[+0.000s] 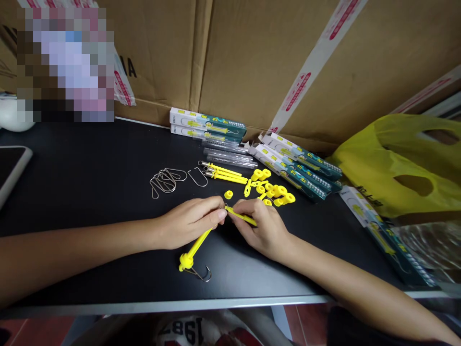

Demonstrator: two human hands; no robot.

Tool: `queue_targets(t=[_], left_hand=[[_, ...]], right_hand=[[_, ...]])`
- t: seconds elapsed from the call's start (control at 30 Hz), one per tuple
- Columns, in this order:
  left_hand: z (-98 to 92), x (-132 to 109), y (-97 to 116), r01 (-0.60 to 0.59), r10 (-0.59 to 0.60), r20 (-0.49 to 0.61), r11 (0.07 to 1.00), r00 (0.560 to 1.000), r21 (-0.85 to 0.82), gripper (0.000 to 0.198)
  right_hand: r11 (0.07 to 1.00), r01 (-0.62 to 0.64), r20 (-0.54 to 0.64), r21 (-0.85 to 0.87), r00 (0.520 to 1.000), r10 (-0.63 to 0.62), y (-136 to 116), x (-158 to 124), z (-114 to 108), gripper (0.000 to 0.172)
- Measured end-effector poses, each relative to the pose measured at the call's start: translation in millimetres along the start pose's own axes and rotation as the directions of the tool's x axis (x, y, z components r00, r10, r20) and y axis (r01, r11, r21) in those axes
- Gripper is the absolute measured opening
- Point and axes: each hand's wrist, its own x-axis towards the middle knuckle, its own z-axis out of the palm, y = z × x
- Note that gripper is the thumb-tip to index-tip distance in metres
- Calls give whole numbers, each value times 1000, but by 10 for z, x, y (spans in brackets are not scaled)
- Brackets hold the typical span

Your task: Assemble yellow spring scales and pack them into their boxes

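Note:
Near the middle of the black table, my left hand (190,222) pinches the metal end of a thin yellow rod (249,220). My right hand (264,228) has its fingers closed round the same rod, just right of my left fingertips. Below my left hand lies a yellow piece with a round cap (186,261) and a metal hook (207,275); its upper end is hidden under that hand. Just beyond my fingers are a small yellow ring (228,194), several yellow caps (279,191) and yellow rods with metal ends (230,177).
Metal hooks (167,180) lie at the left of the parts. Clear tubes (230,157) and printed boxes (207,126) sit behind, more boxes (295,166) to the right. A yellow bag (403,158) stands at right, a white-edged device (25,156) at far left.

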Motion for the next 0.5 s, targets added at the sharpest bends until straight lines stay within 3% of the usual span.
queue_targets(t=[0.1, 0.17, 0.27, 0.37, 0.43, 0.5], left_hand=[[3, 14, -1, 30, -32, -48, 999, 998, -38, 27], [7, 21, -6, 43, -49, -66, 995, 997, -84, 28], [9, 24, -9, 35, -45, -71, 990, 996, -140, 28], [9, 22, -14, 25, -36, -59, 983, 998, -184, 29], [14, 23, -27, 29, -42, -48, 971, 998, -239, 30], [24, 27, -47, 50, -63, -34, 952, 997, -303, 30]], right_hand=[[996, 73, -6, -53, 997, -74, 17, 8, -14, 17], [999, 23, -17, -28, 1000, -24, 6, 19, -22, 14], [966, -156, 50, 205, 988, 149, -47, 38, -35, 13], [833, -282, 155, 476, 959, 236, -109, 55, -44, 8], [752, -326, 176, 573, 945, 276, -132, 68, -42, 3], [740, -324, 146, 589, 944, 298, -129, 83, -36, 3]])
